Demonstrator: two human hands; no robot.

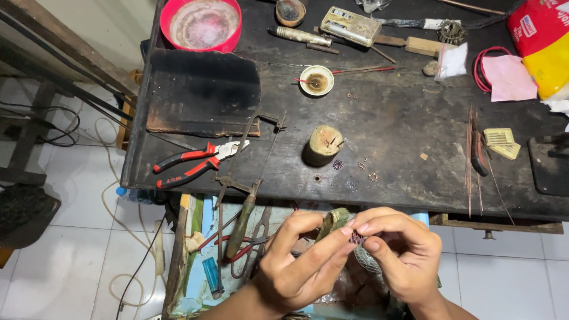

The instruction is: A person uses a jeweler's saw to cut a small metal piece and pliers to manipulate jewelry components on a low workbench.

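Observation:
My left hand (302,261) and my right hand (398,256) meet below the front edge of the dark workbench (391,124). Between the fingertips of both hands sits a small round filigree metal piece (357,239), pinched from both sides. A green-brown lump (333,220) shows just behind my left fingers; I cannot tell whether the hand grips it. On the bench above lie several similar tiny filigree rounds (338,165) beside a short upright wooden stub (324,144).
Red-handled pliers (192,165) and a jeweller's saw frame (249,151) lie at the bench's front left. A pink bowl (201,24), a small white dish (316,80), a metal box (351,26) and a red wire coil (483,68) sit farther back. An open drawer (195,255) holds tools.

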